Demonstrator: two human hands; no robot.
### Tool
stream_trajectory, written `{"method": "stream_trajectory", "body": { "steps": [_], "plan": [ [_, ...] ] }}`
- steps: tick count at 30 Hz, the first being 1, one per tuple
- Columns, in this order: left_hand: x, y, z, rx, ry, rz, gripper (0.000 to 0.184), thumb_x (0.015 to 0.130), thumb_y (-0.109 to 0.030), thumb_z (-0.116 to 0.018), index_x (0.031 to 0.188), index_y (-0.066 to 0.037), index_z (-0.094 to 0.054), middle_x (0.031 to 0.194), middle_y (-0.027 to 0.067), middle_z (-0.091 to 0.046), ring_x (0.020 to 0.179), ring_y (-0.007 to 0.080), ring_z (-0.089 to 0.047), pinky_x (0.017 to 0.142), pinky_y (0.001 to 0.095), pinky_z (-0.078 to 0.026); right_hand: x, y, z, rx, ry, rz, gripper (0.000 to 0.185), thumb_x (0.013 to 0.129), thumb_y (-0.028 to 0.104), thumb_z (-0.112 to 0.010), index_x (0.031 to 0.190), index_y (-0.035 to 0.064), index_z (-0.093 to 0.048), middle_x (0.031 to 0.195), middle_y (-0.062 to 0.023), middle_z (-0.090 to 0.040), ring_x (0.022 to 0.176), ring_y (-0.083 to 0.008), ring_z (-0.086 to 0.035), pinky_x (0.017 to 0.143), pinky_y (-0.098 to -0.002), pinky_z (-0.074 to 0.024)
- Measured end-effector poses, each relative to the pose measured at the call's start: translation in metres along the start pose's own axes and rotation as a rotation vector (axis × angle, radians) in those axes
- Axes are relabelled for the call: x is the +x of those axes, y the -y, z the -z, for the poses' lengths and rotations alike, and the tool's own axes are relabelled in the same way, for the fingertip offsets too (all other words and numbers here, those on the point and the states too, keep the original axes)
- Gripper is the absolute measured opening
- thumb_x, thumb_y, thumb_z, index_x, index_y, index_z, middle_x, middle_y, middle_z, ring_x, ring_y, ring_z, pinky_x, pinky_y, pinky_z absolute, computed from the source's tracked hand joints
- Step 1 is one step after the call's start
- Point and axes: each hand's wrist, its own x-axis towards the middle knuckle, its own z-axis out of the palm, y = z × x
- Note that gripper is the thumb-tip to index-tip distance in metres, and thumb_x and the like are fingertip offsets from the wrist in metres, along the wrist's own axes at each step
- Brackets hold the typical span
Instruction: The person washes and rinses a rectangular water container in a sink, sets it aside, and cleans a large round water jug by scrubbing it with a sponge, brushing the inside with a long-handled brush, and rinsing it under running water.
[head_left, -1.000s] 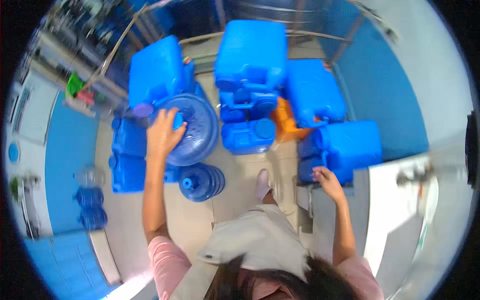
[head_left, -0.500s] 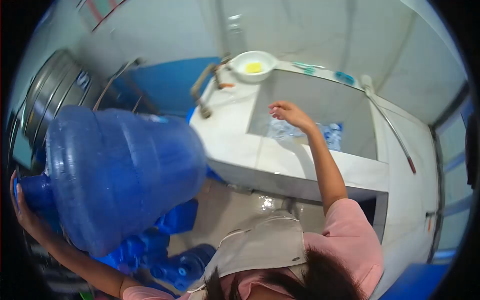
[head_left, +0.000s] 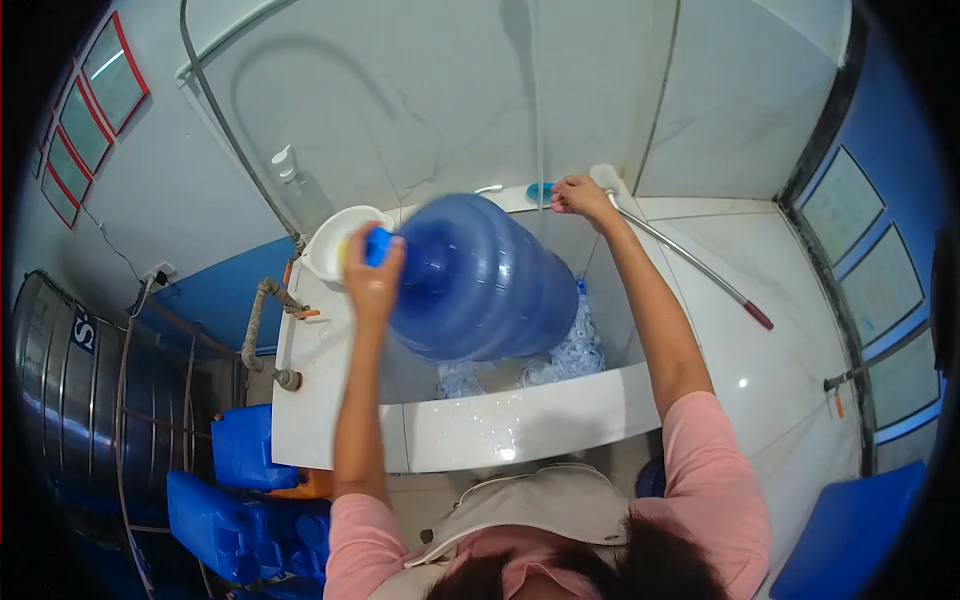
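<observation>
Head view: blue jug (head_left: 485,280) is on its side over the basin (head_left: 622,300), neck toward the left hand (head_left: 372,270), clear plastic items (head_left: 577,350) below its base end. Left fingers close round the neck end by the blue cap (head_left: 378,247); blur hides exact contact. Right hand (head_left: 580,195) is off the jug, near the teal brush (head_left: 540,191), fingers bunched; can't tell if they pinch anything. Jug reads as stiff, bulky, probably light if empty, slick if wet. Best hold: neck plus a palm under the base
</observation>
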Motion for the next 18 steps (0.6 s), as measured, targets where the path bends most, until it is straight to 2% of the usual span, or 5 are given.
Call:
{"method": "stream_trajectory", "body": {
  "steps": [6, 9, 12, 16, 18],
  "plan": [
    [-0.059, 0.059, -0.072, 0.022, 0.003, 0.136, 0.033, 0.072, -0.015, -0.071, 0.099, -0.003, -0.058, 0.087, 0.0131, -0.052, 0.079, 0.0281, -0.054, 0.071, 0.0362, -0.044, 0.05, -0.031, -0.058, -0.026, 0.089, -0.18, 0.02, 0.087, 0.014, -0.051, 0.083, -0.005, -0.058, 0.075, -0.0099, -0.059, 0.065, -0.0175, -0.061, 0.067, -0.031, -0.0562],
    [-0.077, 0.082, -0.063, 0.008, 0.046, 0.188, 0.033, 0.072, -0.015, -0.07, 0.101, -0.003, -0.057, 0.089, 0.0142, -0.052, 0.082, 0.0298, -0.054, 0.072, 0.0369, -0.044, 0.057, -0.024, -0.133, -0.176, 0.315, -0.146, 0.024, 0.086, 0.019, -0.056, 0.094, -0.0028, -0.061, 0.08, -0.0092, -0.06, 0.068, -0.0168, -0.061, 0.068, -0.0302, -0.0551],
    [-0.086, 0.094, -0.051, -0.012, 0.078, 0.209, 0.034, 0.073, -0.015, -0.07, 0.101, -0.003, -0.056, 0.089, 0.0145, -0.052, 0.082, 0.0306, -0.054, 0.072, 0.0376, -0.044, 0.082, -0.011, -0.238, -0.456, 0.526, 0.344, 0.035, 0.085, 0.026, -0.06, 0.114, 0.007, -0.06, 0.097, -0.0101, -0.065, 0.088, -0.0191, -0.062, 0.074, -0.0293, -0.0507],
    [-0.105, 0.121, -0.03, -0.032, 0.233, 0.267, 0.043, 0.074, -0.016, -0.069, 0.111, -0.003, -0.051, 0.099, 0.0187, -0.052, 0.087, 0.0365, -0.054, 0.076, 0.0408, -0.046, 0.12, -0.026, -0.393, -0.769, 0.696, 0.538, 0.046, 0.084, 0.032, -0.058, 0.126, 0.0124, -0.053, 0.12, -0.018, -0.055, 0.111, -0.0267, -0.054, 0.09, -0.0346, -0.0448],
    [-0.105, 0.13, -0.021, -0.026, 0.275, 0.187, 0.047, 0.075, -0.017, -0.069, 0.115, -0.003, -0.049, 0.103, 0.0195, -0.053, 0.089, 0.0378, -0.054, 0.075, 0.0411, -0.046, 0.098, -0.027, -0.428, -0.96, 0.524, 0.495, 0.047, 0.082, 0.032, -0.059, 0.125, 0.0139, -0.054, 0.123, -0.0189, -0.053, 0.113, -0.0279, -0.051, 0.092, -0.0354, -0.0436]
  ]
}}
